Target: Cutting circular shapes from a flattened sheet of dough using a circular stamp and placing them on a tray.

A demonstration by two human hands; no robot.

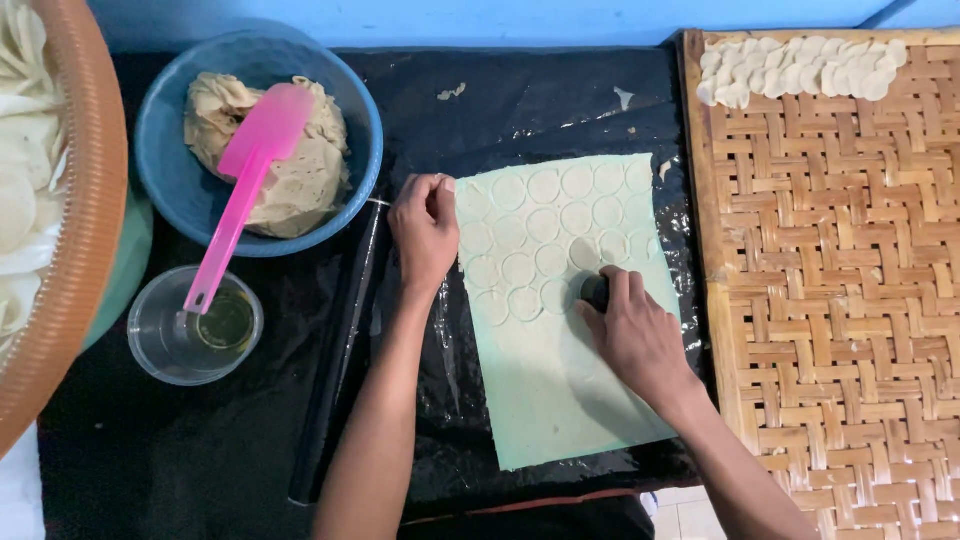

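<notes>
A pale sheet of rolled dough [560,390] lies on black plastic, its upper half marked with several cut circles [545,185]. My right hand [630,335] presses a small dark round cutter [594,290] into the sheet near its middle. At the sheet's upper left edge my left hand [425,230] rests with the fingers curled, touching the dough's border and holding nothing I can see.
A blue bowl [170,170] of dough scraps holds a pink spatula [245,180] leaning into a clear cup [160,345] of oil. A dark rolling pin [335,370] lies left of the sheet. Right stands a woven bamboo tray [830,300] with cut rounds [800,70] at its top; left a brown basket [85,230].
</notes>
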